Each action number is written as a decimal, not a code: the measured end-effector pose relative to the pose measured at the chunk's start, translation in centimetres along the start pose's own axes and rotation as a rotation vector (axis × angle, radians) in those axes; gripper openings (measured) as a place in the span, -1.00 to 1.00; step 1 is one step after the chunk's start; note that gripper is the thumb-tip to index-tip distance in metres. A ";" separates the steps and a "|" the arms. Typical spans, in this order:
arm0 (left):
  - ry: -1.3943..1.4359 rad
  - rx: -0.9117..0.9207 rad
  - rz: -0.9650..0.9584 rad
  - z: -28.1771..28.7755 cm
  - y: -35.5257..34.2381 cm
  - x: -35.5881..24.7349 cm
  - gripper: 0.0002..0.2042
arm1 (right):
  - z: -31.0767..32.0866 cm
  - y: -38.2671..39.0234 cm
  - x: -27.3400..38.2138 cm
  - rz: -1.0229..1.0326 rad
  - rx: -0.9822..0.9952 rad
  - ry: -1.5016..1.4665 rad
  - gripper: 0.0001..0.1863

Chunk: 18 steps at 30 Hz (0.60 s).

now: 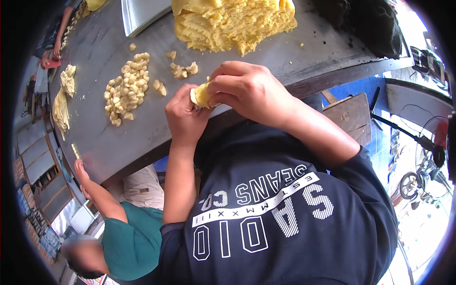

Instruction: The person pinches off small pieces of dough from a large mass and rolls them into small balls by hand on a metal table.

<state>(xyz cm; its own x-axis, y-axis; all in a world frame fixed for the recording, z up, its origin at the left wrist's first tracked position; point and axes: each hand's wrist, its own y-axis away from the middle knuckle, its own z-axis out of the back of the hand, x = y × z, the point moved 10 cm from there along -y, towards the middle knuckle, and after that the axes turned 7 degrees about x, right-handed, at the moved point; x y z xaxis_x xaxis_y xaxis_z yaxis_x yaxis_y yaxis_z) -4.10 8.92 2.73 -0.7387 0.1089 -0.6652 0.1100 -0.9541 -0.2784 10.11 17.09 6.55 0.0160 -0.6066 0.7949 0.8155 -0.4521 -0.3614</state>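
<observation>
Piled pale dough pieces and a bulky yellow dough mass share a grey worktable in what looks like a food workshop, with co-workers (one in green) along the table's edge.

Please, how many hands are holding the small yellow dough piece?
2. The person's bare left hand holds the small, pale-ended yellow dough piece from the left; the bare right hand, from the right. Some fingers are hidden.

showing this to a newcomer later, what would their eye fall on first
Probably the big, rough yellow block on the grey table at the top centre. Next, the heap of small pale pieces left of centre, then the small yellow lump held between the left hand and right hand near the middle.
</observation>
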 end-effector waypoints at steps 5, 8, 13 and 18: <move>-0.092 0.012 0.002 -0.7 -1.8 -1.1 -0.70 | -2.7 0.9 2.0 0.117 0.131 0.239 -0.86; -0.026 0.091 -0.053 -0.8 -2.4 -2.3 -0.53 | -2.3 0.5 1.0 0.073 0.221 0.174 -0.80; 0.342 0.330 0.075 -2.3 -1.2 -1.1 -0.39 | 0.5 -0.5 -1.0 -0.152 -0.005 -0.010 -0.47; 0.130 0.161 0.046 -2.5 -0.3 -0.6 -0.34 | -1.4 -1.3 0.1 -0.101 0.044 0.187 -0.56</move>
<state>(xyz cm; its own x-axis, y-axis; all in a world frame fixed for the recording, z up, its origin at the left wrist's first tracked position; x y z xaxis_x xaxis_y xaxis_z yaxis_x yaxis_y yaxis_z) -2.00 9.82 1.52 -0.6424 0.0894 -0.7611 0.0258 -0.9901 -0.1381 8.23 16.70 6.47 -0.1715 -0.6720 0.7204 0.8320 -0.4904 -0.2594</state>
